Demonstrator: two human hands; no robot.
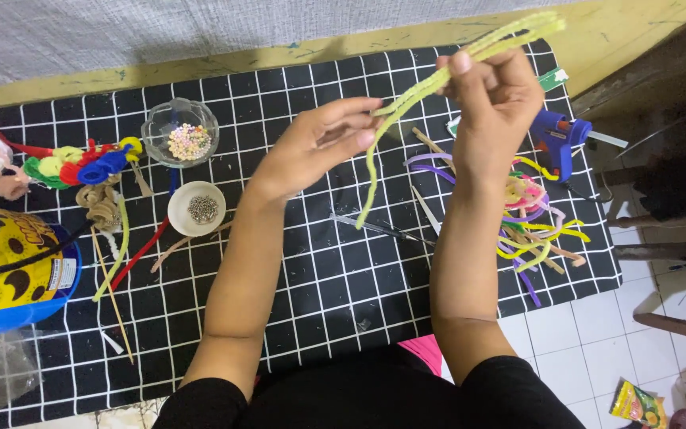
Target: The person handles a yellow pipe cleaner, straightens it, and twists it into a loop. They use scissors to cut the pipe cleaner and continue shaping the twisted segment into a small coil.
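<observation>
Both hands are raised above the worktop (343,302), which is covered by a black cloth with a white grid. Between them runs a bundle of yellow-green pipe cleaners (438,79).

The right hand (498,111) is the higher one. Its grip is closed on the bundle near the upper part, thumb and fingers pinched around the stems, and the free ends fan out past it toward the upper right. The left hand (315,147) sits lower and to the left, its fingers extended and only loosely curled; the fingertips meet the bundle just below the right hand's pinch, so its grip looks like a light touch, not a full clasp.

The bundle's long axis slopes from upper right down to lower left. Below the left fingertips one stem hangs free and curves down toward the cloth without reaching it. From the left hand the bundle lies to the right and upward; the right hand is the one that carries it.

On the cloth below, scissors (379,228) lie near the hanging stem. To the right is a heap of coloured pipe cleaners (533,222) and a blue glue gun (557,139). To the left stand a glass bowl of pale beads (180,131), a white bowl of metal beads (198,209), and a blue tub (13,270).
</observation>
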